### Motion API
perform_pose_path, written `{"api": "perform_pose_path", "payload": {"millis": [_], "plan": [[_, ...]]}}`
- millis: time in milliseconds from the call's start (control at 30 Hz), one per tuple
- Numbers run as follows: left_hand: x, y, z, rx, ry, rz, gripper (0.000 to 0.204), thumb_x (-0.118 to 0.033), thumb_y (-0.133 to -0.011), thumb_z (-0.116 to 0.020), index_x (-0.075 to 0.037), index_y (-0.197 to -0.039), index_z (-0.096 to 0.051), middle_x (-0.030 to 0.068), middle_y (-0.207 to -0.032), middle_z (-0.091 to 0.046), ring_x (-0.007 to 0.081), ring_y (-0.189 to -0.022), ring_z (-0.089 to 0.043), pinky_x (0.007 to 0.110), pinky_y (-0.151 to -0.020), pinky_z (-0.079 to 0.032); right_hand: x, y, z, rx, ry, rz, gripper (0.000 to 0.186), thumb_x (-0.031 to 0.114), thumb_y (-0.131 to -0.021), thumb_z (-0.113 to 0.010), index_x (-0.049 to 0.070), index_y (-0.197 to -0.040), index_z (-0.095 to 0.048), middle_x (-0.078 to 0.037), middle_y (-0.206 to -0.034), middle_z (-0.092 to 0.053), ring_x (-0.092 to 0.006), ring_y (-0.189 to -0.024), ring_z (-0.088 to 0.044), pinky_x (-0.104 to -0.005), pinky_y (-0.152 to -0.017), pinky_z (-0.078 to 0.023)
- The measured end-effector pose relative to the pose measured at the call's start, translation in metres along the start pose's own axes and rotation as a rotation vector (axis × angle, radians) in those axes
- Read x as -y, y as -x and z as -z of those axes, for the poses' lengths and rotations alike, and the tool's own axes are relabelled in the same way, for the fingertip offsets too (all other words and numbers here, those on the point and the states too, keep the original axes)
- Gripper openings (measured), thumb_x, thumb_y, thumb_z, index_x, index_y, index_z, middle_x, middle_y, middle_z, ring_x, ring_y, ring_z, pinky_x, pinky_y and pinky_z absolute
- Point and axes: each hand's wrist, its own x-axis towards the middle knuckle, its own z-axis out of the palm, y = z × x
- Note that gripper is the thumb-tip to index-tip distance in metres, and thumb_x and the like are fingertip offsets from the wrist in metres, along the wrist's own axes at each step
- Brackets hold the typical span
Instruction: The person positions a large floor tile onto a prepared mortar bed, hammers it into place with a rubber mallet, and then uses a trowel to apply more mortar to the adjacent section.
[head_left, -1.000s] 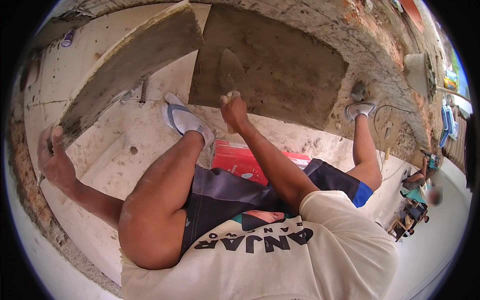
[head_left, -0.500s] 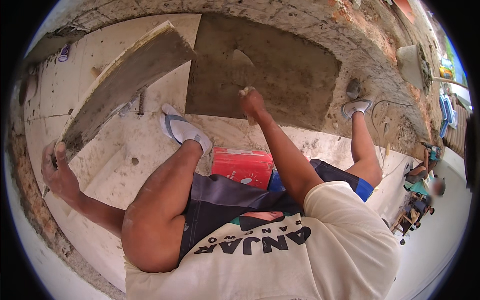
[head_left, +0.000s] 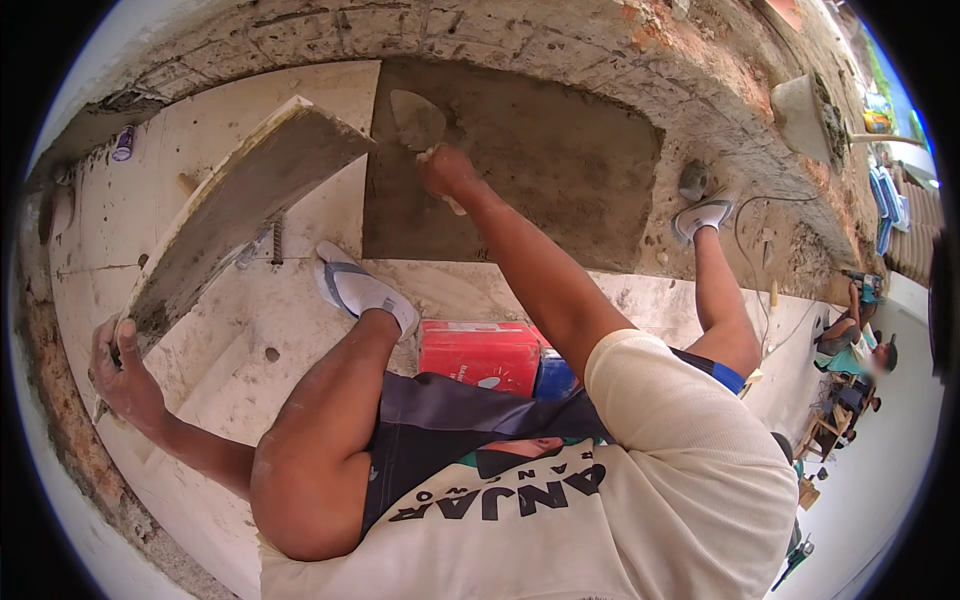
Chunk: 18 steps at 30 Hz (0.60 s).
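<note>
My right hand (head_left: 452,174) is wrapped round the handle of a pointed trowel (head_left: 417,118). Its blade lies over the far left part of a wet grey mortar bed (head_left: 540,170). At the left, my left hand (head_left: 128,378) grips the near edge of a large tile (head_left: 250,195), which stands tilted up with its grey, mortar-smeared face toward the bed. Pale laid tiles (head_left: 325,95) border the mortar on its left side.
A red box (head_left: 478,355) sits between my legs beside something blue (head_left: 556,376). A rough wall base (head_left: 600,50) bounds the far side. A bucket (head_left: 800,118), a round grey lump (head_left: 694,179) and a cable (head_left: 738,235) are at the right. Other people (head_left: 850,350) are farther right.
The trowel in my right hand has moved left across the mortar, toward the bed's far left corner. My left hand still holds the tilted tile.
</note>
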Motion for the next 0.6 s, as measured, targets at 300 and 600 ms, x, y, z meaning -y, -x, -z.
{"api": "perform_pose_path", "payload": {"millis": [300, 600], "plan": [[-0.002, 0.001, 0.004, 0.007, -0.016, -0.075, 0.031, -0.030, -0.089, -0.067, 0.000, -0.096, -0.065, 0.0042, -0.090, -0.062, 0.0152, -0.085, -0.055, 0.029, -0.077, -0.046, -0.079, 0.020, 0.044, -0.097, -0.181, -0.170, 0.047, 0.037, -0.091, -0.054, -0.005, -0.110, -0.058, -0.029, -0.107, -0.062, -0.0425, -0.103, -0.059, -0.0457, -0.084, -0.048], [-0.004, -0.005, -0.002, 0.033, -0.044, -0.083, 0.028, -0.030, -0.090, -0.066, -0.002, -0.095, -0.065, 0.0057, -0.093, -0.062, 0.0174, -0.086, -0.056, 0.031, -0.080, -0.046, -0.002, -0.059, 0.007, -0.008, -0.034, 0.173, 0.051, 0.043, -0.091, -0.052, -0.005, -0.104, -0.061, -0.026, -0.088, -0.066, -0.0382, -0.092, -0.064, -0.0450, -0.080, -0.050]]}}
